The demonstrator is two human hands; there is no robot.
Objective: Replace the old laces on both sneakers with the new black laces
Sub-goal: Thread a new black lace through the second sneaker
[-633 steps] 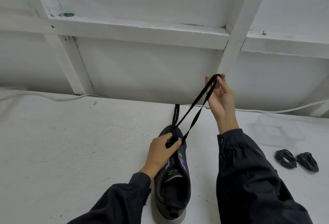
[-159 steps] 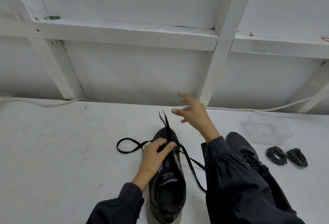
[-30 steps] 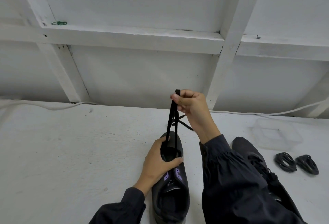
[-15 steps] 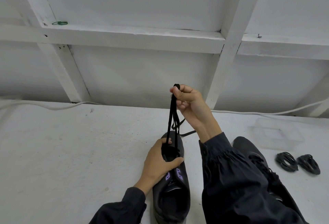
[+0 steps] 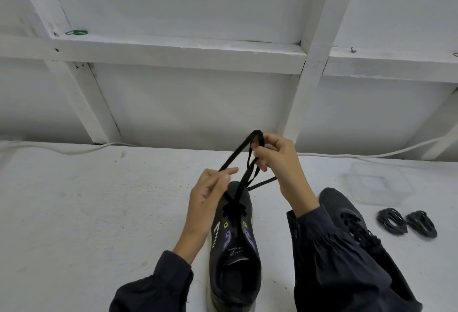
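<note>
Right sleeve [image 5: 334,249] half-hides other sneaker [image 5: 339,202]; beyond — 2 lace bundles [image 5: 392,221], clear tub [image 5: 379,182].

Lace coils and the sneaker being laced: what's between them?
The second sneaker, laced, partly covered by the right sleeve, then a strip of bare table before the coils. Shown in the head view.

Item counts on the white bench:
- Sneakers [image 5: 234,257] [image 5: 339,202]: two.
- Laces [image 5: 241,185] [image 5: 357,227] in the sneakers: two, one in each.
- Black coils [image 5: 392,221] [image 5: 421,223]: two.
- Clear tub [image 5: 379,182]: one.
- Green band [image 5: 76,32] on the ledge: one.
- Hands: two, left [image 5: 208,197] and right [image 5: 280,163].
</note>
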